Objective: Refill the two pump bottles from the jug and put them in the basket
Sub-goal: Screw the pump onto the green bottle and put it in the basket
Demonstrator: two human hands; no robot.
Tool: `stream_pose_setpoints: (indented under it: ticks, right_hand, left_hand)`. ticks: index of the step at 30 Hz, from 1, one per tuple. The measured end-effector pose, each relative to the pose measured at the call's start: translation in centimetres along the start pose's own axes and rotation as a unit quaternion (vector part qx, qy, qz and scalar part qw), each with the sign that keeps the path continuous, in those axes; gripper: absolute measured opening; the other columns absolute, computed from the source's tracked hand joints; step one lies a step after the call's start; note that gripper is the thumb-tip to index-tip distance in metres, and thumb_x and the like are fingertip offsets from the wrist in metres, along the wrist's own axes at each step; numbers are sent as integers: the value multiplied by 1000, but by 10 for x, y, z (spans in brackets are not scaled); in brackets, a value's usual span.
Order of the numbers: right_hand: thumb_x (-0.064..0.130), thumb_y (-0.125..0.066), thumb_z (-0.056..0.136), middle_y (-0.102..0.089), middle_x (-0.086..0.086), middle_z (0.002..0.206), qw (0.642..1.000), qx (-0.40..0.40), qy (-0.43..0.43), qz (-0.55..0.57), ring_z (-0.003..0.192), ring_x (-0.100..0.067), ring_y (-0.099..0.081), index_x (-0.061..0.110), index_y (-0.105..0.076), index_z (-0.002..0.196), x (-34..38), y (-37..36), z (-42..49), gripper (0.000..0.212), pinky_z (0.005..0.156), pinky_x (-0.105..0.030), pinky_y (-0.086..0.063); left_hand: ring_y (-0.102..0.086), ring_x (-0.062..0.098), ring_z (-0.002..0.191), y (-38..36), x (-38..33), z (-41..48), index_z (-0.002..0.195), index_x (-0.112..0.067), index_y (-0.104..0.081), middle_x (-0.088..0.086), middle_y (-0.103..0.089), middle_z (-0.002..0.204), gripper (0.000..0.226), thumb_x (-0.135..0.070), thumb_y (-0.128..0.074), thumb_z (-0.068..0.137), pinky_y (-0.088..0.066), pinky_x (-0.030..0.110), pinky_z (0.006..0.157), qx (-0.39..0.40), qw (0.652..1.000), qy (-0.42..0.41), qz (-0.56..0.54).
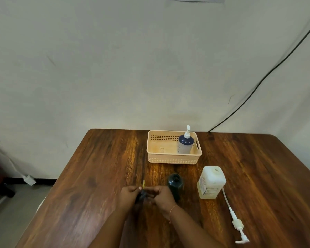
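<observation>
A beige slotted basket (174, 159) stands at the table's far middle with a dark-shouldered pump bottle (185, 144) upright in its right end. A dark bottle (175, 184) stands open-topped in front of it. The white jug (211, 182) stands to its right, uncapped, and its white pump with a long tube (237, 222) lies on the table. My left hand (130, 196) and my right hand (161, 196) meet over a small dark pump head (142, 194) with a yellowish tip; both grip it.
The wooden table (97, 176) stands against a pale wall. A black cable (268, 74) runs down the wall at the right. On the floor at the left lies a white plug block (29, 180).
</observation>
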State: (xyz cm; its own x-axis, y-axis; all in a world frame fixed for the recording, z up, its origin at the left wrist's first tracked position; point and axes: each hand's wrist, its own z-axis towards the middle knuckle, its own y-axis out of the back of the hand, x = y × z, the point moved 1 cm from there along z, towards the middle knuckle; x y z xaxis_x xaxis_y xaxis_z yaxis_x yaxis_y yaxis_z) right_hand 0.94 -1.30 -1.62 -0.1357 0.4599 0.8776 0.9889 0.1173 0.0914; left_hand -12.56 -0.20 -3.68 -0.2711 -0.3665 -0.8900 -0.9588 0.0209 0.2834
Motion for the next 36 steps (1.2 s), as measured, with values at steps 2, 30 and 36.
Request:
stream_pose_setpoints:
  ticks: [2,30,36]
  right_hand:
    - [-6,-56,83,-66,-5,102,998,-41,43,-2,97,-18,-62,7,-67,101,19,9,-3,25,74,-26,-56]
    - [6,-66,80,-69,-12,107,946,-188,202,-170,97,-21,-61,5,-66,109,95,109,-35,29,87,-25,-43]
    - [7,-64,82,-67,-11,116,961,-157,141,-177,110,-28,-59,7,-63,115,65,103,-13,33,100,-38,-45]
  left_hand:
    - [-65,13,65,-3,-26,-4,75,-13,-71,4,-67,70,24,-19,-55,93,-54,26,61,27,999,-26,-16]
    - [-51,10,61,-63,-156,-8,94,0,-70,-2,-58,65,36,-29,-49,96,-39,20,58,147,971,-160,97]
    - [-57,14,99,-70,-113,6,110,-24,-70,-3,-62,103,28,-37,-53,91,-47,30,86,139,970,-127,153]
